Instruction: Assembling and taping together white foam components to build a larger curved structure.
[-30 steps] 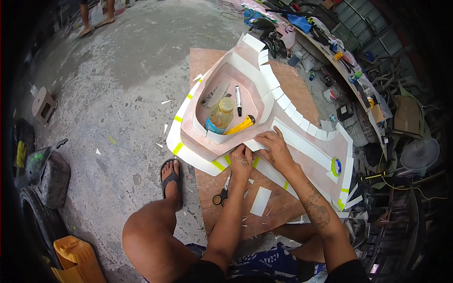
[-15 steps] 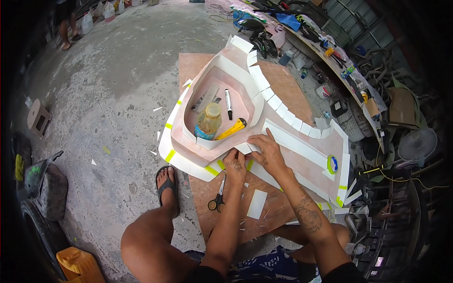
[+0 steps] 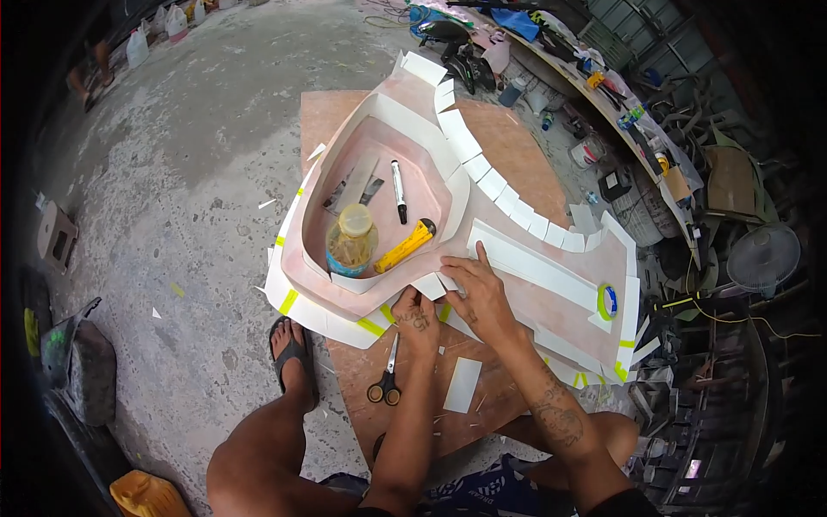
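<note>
A large pale pink moulded panel [image 3: 517, 267] lies before me, its edges lined with white card strips [image 3: 463, 140] and tabs of yellow-green tape. At the near edge of its raised pocket, my left hand [image 3: 416, 317] pinches the lower side of a small white card piece [image 3: 428, 285]. My right hand [image 3: 478, 291] is closed at that piece's right side, fingers bent and thumb raised; some fingertips are hidden. Inside the pocket are a bottle of brownish liquid [image 3: 352, 244], a yellow utility knife [image 3: 406, 247] and a marker [image 3: 399, 191].
Scissors [image 3: 385, 383] and a white card rectangle [image 3: 463, 385] lie on the brown board [image 3: 413, 418] below my hands. A tape roll [image 3: 608, 302] sits on the panel's right part. A cluttered bench [image 3: 594, 103] runs along the right; a stool [image 3: 57, 234] stands left.
The view has shifted, so the panel appears slightly further left. Both hands stay at the pocket's near edge, and more of the small white card piece shows between them.
</note>
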Motion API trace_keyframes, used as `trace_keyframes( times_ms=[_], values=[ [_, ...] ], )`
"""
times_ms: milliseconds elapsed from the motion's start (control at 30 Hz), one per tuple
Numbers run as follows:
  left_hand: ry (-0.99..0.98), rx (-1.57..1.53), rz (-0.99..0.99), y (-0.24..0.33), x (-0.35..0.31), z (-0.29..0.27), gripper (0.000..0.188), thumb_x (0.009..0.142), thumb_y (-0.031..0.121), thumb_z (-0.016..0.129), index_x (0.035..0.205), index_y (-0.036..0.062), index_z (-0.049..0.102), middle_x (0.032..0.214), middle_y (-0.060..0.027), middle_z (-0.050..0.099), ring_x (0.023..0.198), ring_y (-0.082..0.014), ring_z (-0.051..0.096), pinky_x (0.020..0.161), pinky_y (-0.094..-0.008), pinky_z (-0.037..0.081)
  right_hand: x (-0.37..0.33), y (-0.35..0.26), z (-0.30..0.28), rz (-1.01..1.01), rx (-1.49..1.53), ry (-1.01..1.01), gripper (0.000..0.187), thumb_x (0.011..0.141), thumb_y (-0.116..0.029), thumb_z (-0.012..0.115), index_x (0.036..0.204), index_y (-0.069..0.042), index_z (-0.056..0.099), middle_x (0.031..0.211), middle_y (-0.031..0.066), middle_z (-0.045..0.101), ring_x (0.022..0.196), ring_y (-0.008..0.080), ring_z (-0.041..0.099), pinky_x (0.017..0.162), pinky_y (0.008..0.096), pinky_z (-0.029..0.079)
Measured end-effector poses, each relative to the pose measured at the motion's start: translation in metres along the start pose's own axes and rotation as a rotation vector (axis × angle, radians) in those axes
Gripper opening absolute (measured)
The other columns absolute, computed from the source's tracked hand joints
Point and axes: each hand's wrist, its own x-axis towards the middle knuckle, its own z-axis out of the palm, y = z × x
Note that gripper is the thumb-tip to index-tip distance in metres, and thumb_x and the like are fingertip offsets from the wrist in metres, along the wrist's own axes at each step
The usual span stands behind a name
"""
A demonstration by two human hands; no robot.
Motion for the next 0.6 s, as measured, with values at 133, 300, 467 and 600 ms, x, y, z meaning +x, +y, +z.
trace_keyframes(
  times_ms=[133,300,467,600],
  values=[
    [0.016,0.015,-0.009,-0.004,-0.002,0.001,0.019,0.090,0.005,0.053,0.097,-0.0073,0.064,0.082,-0.0114,0.068,0.073,-0.0156,0.064,0.067,-0.0275,0.050,-0.001,0.000,-0.001,-0.003,-0.006,0.011,0.031,0.078,-0.009,0.063,0.108,0.002,0.061,0.116,0.0151,0.062,0.101,0.0324,0.060,0.115,0.0550,0.022],
    [0.047,0.065,0.017,-0.013,-0.006,-0.001,0.019,0.089,0.007,0.055,0.097,-0.0070,0.064,0.084,-0.0124,0.069,0.079,-0.0169,0.063,0.073,-0.0295,0.049,-0.002,0.000,0.001,0.019,-0.025,0.009,0.036,0.073,-0.003,0.066,0.109,0.003,0.063,0.116,0.0136,0.063,0.097,0.0302,0.061,0.114,0.0547,0.024],
    [0.066,0.091,-0.008,-0.008,-0.006,0.004,0.020,0.088,0.010,0.056,0.096,-0.0065,0.064,0.084,-0.0134,0.069,0.079,-0.0173,0.063,0.074,-0.0307,0.049,0.001,0.001,-0.002,-0.003,-0.002,-0.002,0.037,0.071,0.003,0.065,0.107,0.008,0.062,0.114,0.0168,0.061,0.095,0.0321,0.059,0.114,0.0553,0.025],
    [0.078,0.104,-0.036,-0.011,-0.006,0.006,0.023,0.088,0.015,0.060,0.094,-0.0057,0.065,0.082,-0.0124,0.069,0.078,-0.0164,0.063,0.072,-0.0302,0.049,0.000,0.001,-0.001,0.023,0.000,0.005,0.038,0.070,0.001,0.066,0.107,0.006,0.063,0.114,0.0149,0.062,0.098,0.0311,0.061,0.113,0.0549,0.026]
  ],
)
